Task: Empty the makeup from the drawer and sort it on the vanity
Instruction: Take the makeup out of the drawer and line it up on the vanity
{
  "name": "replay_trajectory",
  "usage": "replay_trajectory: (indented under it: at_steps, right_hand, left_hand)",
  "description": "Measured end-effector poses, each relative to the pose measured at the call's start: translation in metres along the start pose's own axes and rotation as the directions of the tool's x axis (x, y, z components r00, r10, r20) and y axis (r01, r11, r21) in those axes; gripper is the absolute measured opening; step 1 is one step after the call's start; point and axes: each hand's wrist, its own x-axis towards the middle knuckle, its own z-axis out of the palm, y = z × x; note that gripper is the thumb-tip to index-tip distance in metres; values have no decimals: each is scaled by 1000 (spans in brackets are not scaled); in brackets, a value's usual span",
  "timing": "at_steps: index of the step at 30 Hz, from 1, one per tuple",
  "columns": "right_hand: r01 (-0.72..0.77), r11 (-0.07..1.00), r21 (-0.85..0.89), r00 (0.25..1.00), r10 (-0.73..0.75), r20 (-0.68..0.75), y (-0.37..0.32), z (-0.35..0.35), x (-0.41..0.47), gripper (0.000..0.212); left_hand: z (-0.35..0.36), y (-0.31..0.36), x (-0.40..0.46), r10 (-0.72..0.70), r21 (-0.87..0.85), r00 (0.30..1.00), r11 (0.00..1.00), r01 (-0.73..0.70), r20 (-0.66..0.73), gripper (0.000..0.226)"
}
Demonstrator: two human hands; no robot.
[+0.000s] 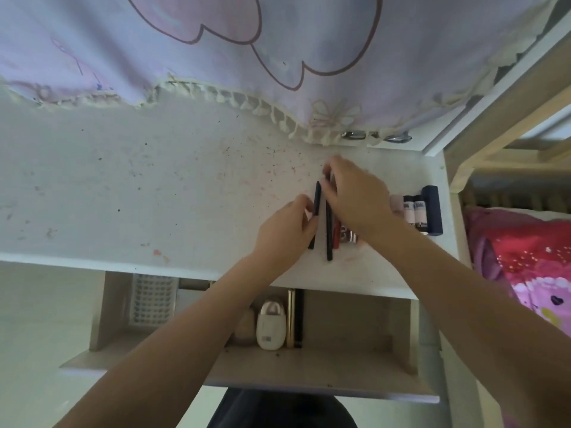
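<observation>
Both hands work over the right part of the white surface (123,186), above the open drawer (340,359). The left hand (285,233) has its fingers curled round a short black pencil (316,202), whose upper end stands out above the fingertips and whose lower end shows just below the palm. The right hand (352,199) lies just beside it, fingers bent down onto the top ends of a long black pencil (328,236) and a red pencil (336,237); whether it pinches them or only presses on them cannot be told. These pencils lie side by side, nearly parallel, pointing away from the person, with a small silver-capped tube (350,236) partly hidden under the right wrist. To the right of that hand stands a row of lipsticks and small bottles (415,211), ending in a dark blue case (432,210) near the surface's edge. In the drawer remain a white egg-shaped device (270,322), a gold tube (291,316) touching a black one, and a white mesh basket (153,299) at the left. A lilac curtain (216,57) hangs over the back of the surface.
</observation>
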Motion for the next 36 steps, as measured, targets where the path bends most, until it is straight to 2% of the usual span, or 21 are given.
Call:
replay_trajectory:
  at_steps: [1, 3, 5, 6, 8, 10, 12, 14, 17, 20, 24, 27, 31, 36]
  right_hand:
    - [74, 995, 72, 997, -73, -12, -6, -5, -22, 16]
    - [188, 965, 184, 981, -195, 20, -18, -5, -80, 19]
    - [169, 964, 206, 964, -206, 169, -21, 13, -140, 22]
    - [106, 979, 174, 938, -157, 308, -19, 27, -165, 23]
    - [-131, 988, 88, 823, 59, 564, -12, 60, -197, 23]
    - [-349, 935, 65, 711, 219, 668, -8, 86, -207, 26]
    - [-417, 904, 97, 725, 266, 635, -11, 108, -202, 26]
    - [-421, 901, 110, 757, 282, 589, -17, 126, -192, 27]
    - [-410, 909, 81, 755, 288, 589, -23, 146, -182, 33]
    - [-412, 910, 44, 765, 320, 559, -20, 155, -183, 33]
    - [-399, 917, -13, 769, 342, 540, -15, 157, -190, 24]
    - [-381, 919, -104, 756, 374, 537, -12, 149, -193, 21]
    - [-341, 931, -129, 752, 353, 556, -11, 127, -193, 19]
    - [-239, 971, 24, 784, 178, 595, -18, 67, -196, 17]
  left_hand:
    - [0, -3, -19, 38, -49, 999, 998, -38, -6, 9]
    - [7, -14, -67, 64, -106, 996, 993, -56, 70, 7]
    - [25, -33, -114, 2, -70, 977, 998, 13, 211, 5]
    - [37, -43, -131, -50, -31, 963, 998, 60, 265, 6]
    - [61, -63, -147, -179, 86, 937, 983, 160, 299, 14]
    - [77, -74, -143, -307, 184, 915, 946, 266, 261, 22]
    - [91, -79, -129, -379, 207, 903, 918, 339, 202, 25]
    - [103, -79, -115, -399, 244, 898, 904, 351, 186, 30]
    - [116, -81, -99, -411, 313, 890, 887, 341, 195, 37]
    - [121, -86, -93, -456, 322, 872, 865, 385, 181, 32]
    - [116, -89, -94, -500, 112, 842, 866, 487, 203, 22]
    - [108, -88, -102, -471, -36, 849, 870, 492, 239, 20]
    - [87, -82, -124, -385, -220, 884, 868, 445, 267, 14]
    - [22, -65, -141, -183, -392, 950, 878, 273, 252, 14]
